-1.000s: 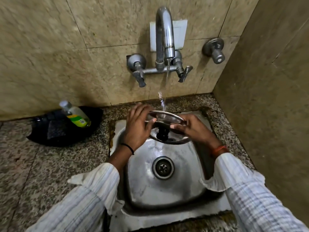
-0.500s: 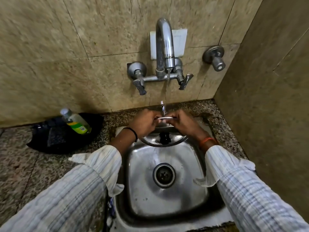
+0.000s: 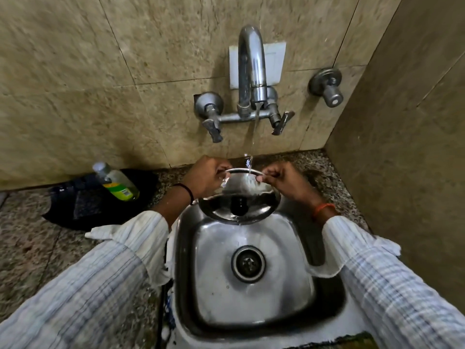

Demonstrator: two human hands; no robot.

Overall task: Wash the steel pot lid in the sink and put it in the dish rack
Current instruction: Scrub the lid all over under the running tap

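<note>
1. The steel pot lid (image 3: 239, 197) is held over the back of the sink (image 3: 251, 293), at about 12 o'clock from the drain (image 3: 248, 263), with its black knob (image 3: 239, 206) facing the camera. It is tilted, far edge up, so the water stream (image 3: 254, 137) from the tap (image 3: 251, 71) strikes the upper rim and, I judge, sheets down across the face and off the low edge.
2. The left hand (image 3: 205, 176) pinches the rim at about 10 o'clock on the lid and the right hand (image 3: 281, 178) at about 2 o'clock, fingers curled round the edge — a grip that leaves the broad face open to the rinse.
3. The soap bottle (image 3: 117, 181) lies on a dark cloth (image 3: 83, 205) at 9 o'clock of the sink — near, yet clear of the splashing.
4. No dish rack is in view; the lid is not yet put away.
</note>
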